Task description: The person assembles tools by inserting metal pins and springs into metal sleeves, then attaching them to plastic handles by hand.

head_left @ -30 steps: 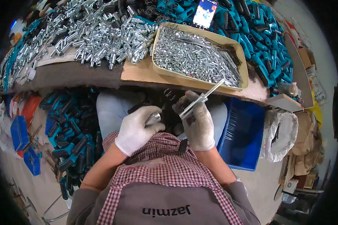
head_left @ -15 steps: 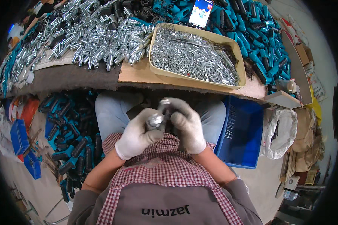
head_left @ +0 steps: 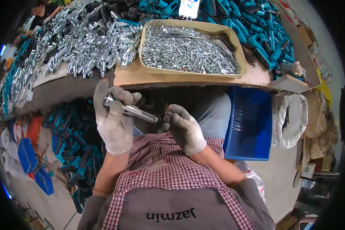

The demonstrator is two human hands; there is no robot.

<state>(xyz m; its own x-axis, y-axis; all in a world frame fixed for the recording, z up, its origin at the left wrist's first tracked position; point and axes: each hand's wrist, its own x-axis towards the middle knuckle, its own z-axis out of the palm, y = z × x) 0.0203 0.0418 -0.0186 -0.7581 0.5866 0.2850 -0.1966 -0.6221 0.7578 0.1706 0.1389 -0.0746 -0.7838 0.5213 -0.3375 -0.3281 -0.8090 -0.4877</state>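
In my gloved left hand (head_left: 115, 128) is a shiny metal sleeve (head_left: 136, 112), gripped between thumb and curled fingers, with the index finger stretched out past it. The sleeve slants down to the right over my lap. My right hand (head_left: 185, 132), gloved too, pinches a thin coil spring (head_left: 161, 117) right by the sleeve's lower end. Whether the spring reaches inside the sleeve I cannot tell. Beyond my hands, a cream tray (head_left: 188, 73) full of small metal pins and bits stands on the bench.
Many metal sleeves (head_left: 92, 55) cover the bench at left. Teal and black tool parts (head_left: 262, 40) pile up at right, near a lit phone (head_left: 189, 8). A blue bin (head_left: 249, 143) holds thin rods. Teal handles (head_left: 78, 153) lie heaped at my left. A person (head_left: 46, 11) sits far left.
My hands have moved apart, the left up and to the left. The sleeve now lies lengthwise in view, and a coil spring shows at my right fingertips. My view has shifted slightly.
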